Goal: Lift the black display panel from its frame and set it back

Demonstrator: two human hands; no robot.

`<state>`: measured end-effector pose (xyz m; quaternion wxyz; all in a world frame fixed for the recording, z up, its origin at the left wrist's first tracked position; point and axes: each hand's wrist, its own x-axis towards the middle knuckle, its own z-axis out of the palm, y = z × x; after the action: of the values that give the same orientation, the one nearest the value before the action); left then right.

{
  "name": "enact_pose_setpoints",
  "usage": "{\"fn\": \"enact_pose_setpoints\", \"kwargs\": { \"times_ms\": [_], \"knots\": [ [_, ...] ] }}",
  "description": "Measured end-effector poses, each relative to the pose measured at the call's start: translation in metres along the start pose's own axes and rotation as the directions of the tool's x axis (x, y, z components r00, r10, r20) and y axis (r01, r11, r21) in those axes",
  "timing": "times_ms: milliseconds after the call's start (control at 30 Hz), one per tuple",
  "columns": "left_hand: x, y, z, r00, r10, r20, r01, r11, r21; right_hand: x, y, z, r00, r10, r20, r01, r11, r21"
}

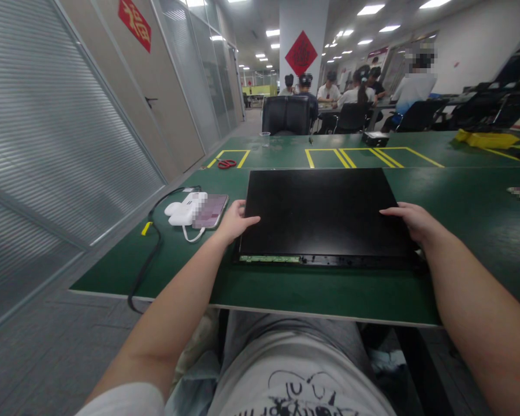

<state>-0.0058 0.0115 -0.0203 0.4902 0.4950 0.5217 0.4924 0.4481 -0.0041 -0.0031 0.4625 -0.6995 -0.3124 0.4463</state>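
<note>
A flat black display panel lies in front of me, with a strip of green circuit board and dark frame exposed along its near edge. My left hand grips the panel's left edge, thumb laid on the face and fingers round the side. At the opposite edge, my right hand holds it the same way, its thumb on top. The fingertips under both sides are hidden. Whether the panel rests fully on what is beneath it, I cannot tell.
Left of the panel are a phone, a white charger and a black cable. Red scissors, a clear cup, a small black box and a yellow object lie farther back on the green table. Several people sit beyond.
</note>
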Motion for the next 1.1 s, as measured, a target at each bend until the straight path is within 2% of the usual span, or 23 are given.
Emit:
{"fn": "enact_pose_setpoints", "kwargs": {
  "times_ms": [567, 700, 933, 1100],
  "knots": [
    [0.002, -0.003, 0.000, 0.999, 0.032, 0.004, -0.032, 0.999, 0.004, 0.007, 0.003, -0.004, 1.000, -0.004, 0.014, 0.005, 1.000, -0.021],
    [0.006, -0.007, -0.002, 0.997, 0.075, 0.008, -0.075, 0.997, 0.017, 0.007, 0.004, -0.006, 1.000, -0.019, 0.016, 0.020, 0.999, -0.038],
    [0.013, -0.015, -0.008, 0.977, 0.215, 0.008, -0.211, 0.952, 0.221, 0.007, 0.005, -0.006, 0.996, -0.093, -0.007, 0.092, 0.992, -0.089],
    [0.018, -0.022, -0.014, 0.959, 0.284, -0.005, -0.254, 0.866, 0.431, 0.013, 0.008, -0.009, 0.990, -0.136, -0.034, 0.133, 0.987, -0.085]
  ]
}}
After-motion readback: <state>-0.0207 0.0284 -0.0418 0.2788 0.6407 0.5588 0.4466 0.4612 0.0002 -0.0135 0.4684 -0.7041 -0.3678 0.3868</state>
